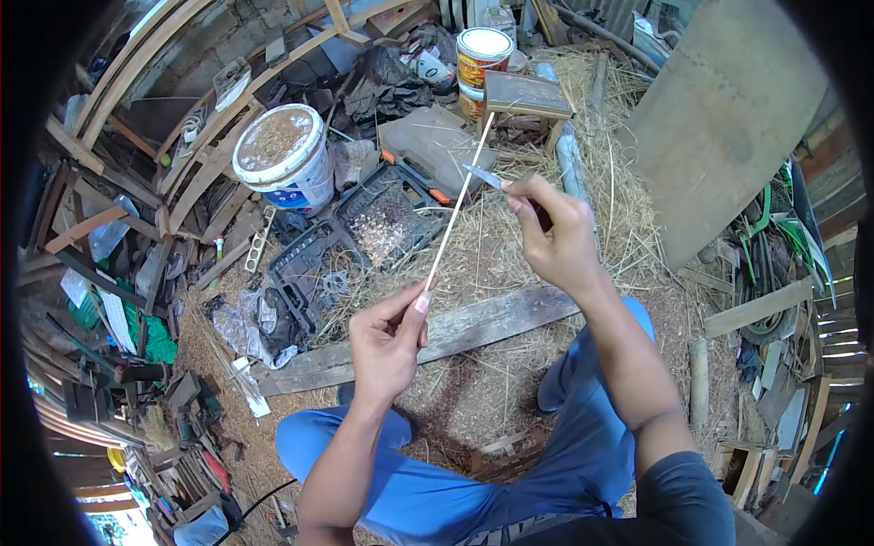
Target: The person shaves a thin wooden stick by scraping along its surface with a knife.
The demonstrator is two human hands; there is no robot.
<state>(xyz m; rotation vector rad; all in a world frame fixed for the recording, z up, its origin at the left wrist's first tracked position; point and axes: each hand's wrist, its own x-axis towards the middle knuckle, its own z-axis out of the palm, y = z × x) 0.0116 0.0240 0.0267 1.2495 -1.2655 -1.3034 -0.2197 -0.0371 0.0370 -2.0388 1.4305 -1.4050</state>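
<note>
My left hand [387,344] pinches the lower end of a thin pale wooden stick [452,221], which slants up and away from me. In my right hand [557,229] is a small knife [482,176], its handle mostly hidden by the fingers. The blade points left and crosses the stick in its upper part; whether it touches the wood I cannot tell. The far tip of the stick reaches up in front of a small wooden stool [526,94].
An open black tool case [305,273] with shavings lies ahead, near a white bucket [314,173] and stacked paint pails [482,45]. A plank [473,329] crosses the ground before my knees. Straw [628,191] covers the ground, and a large board [728,109] leans at right.
</note>
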